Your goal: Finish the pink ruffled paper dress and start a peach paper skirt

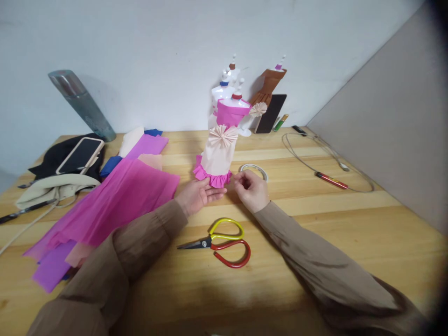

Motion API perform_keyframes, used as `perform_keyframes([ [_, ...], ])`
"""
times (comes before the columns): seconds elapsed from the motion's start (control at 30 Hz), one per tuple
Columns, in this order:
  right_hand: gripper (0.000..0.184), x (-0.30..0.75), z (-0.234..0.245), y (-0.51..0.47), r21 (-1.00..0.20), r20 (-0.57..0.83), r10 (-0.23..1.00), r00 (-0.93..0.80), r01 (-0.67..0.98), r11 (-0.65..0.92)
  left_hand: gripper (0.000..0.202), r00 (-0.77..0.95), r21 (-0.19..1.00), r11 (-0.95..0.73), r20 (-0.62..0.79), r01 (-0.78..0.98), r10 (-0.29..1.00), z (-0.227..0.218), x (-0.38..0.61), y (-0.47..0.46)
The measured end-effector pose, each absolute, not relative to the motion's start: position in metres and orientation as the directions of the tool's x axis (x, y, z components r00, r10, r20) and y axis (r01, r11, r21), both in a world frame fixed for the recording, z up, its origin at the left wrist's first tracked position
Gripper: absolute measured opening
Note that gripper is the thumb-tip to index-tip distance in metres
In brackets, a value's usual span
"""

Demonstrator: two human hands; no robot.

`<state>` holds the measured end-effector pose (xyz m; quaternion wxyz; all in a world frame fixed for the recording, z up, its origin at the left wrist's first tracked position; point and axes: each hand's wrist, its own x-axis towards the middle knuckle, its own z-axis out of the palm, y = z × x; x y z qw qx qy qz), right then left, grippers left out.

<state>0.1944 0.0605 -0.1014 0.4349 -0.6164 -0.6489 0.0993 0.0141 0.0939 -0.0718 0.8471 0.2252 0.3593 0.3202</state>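
Left hand (200, 196) loosely spread at ruffle (219, 181); right hand (253, 190) pinched narrow, contents unclear. Hard tug could tear ruffle.

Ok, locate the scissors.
In the head view, the scissors lie below centre on the table, between the sleeves, just below the left hand and right hand.

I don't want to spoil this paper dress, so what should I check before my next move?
1. Left hand at the pink ruffle: ok, at its lower edge.
2. Right hand holding something: cannot tell, its curled fingers hide it.
3. Scissors clear of both hands: ok, lying nearer the camera.
4. White ring fully visible: not ok, partly hidden by the right hand.
5. Fan bow on the dress front: ok.
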Motion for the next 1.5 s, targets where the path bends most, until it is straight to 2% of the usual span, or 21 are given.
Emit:
perform_keyframes([
  [0.1,0.001,0.191,-0.098,0.057,-0.598,0.453,0.889,0.063,0.761,0.251,0.027,0.537,0.620,0.696,-0.472,-0.362,0.699,-0.071,0.013,0.094],
  [0.2,0.006,0.186,-0.098,0.057,-0.524,0.445,0.895,0.007,0.813,0.255,0.024,0.547,0.645,0.696,-0.476,-0.315,0.689,-0.069,0.014,0.094],
  [0.37,0.008,0.181,-0.102,0.062,-0.427,0.439,0.898,0.013,0.883,0.196,0.013,0.602,0.714,0.657,-0.421,-0.241,0.678,-0.067,0.015,0.091],
  [0.5,0.003,0.181,-0.102,0.064,-0.383,0.464,0.885,0.034,0.909,0.165,0.002,0.560,0.751,0.617,-0.415,-0.233,0.717,-0.069,0.019,0.090],
  [0.63,0.005,0.183,-0.100,0.063,-0.364,0.494,0.869,0.030,0.915,0.175,0.012,0.513,0.729,0.639,-0.461,-0.247,0.724,-0.070,0.022,0.091],
  [0.8,0.011,0.185,-0.101,0.059,-0.362,0.508,0.861,-0.001,0.907,0.214,0.008,0.507,0.712,0.638,-0.450,-0.293,0.735,-0.074,0.020,0.094],
  [0.97,0.010,0.183,-0.103,0.060,-0.354,0.501,0.865,-0.029,0.905,0.235,0.023,0.572,0.674,0.682,-0.451,-0.285,0.685,-0.077,0.018,0.096],
  [1.2,0.016,0.180,-0.102,0.061,-0.433,0.497,0.868,0.004,0.867,0.245,0.032,0.563,0.652,0.701,-0.477,-0.288,0.675,-0.074,0.018,0.097],
  [1.3,0.017,0.180,-0.102,0.061,-0.516,0.489,0.871,0.046,0.820,0.247,0.032,0.568,0.654,0.702,-0.476,-0.281,0.671,-0.073,0.017,0.096],
  [1.5,0.016,0.181,-0.103,0.063,-0.709,0.409,0.900,0.152,0.673,0.209,0.020,0.579,0.683,0.654,-0.403,-0.324,0.708,-0.074,0.017,0.091],
])
